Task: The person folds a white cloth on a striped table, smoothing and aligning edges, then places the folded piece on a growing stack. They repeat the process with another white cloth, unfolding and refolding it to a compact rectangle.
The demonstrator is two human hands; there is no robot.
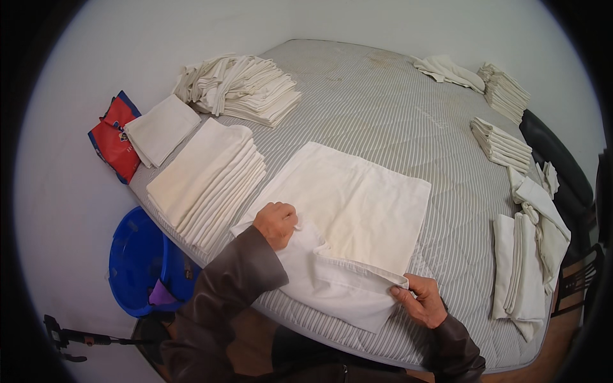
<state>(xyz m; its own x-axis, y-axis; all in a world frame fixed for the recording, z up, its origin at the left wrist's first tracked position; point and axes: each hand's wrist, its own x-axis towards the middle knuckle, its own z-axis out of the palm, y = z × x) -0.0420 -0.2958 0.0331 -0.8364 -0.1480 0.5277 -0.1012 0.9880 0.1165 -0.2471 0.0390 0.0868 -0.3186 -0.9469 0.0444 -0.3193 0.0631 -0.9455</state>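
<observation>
A white cloth (364,201) lies spread on a striped mattress (345,86), its near part turned up and bunched towards me. My left hand (277,224) is closed on the cloth's left side, fingers curled around a pinch of fabric. At the right, my right hand (421,300) grips the corner of the turned edge between thumb and fingers. The hem between the two hands sags in a loose curve. Just left of my left hand stands a stack of folded white cloths (210,182).
Further left are a folded cloth (163,129), a red and blue bag (115,136) and a blue plastic tub (139,263) on the floor. A large cloth pile (239,88) sits at the back left. Folded cloths (519,268) and smaller stacks (500,143) line the right edge.
</observation>
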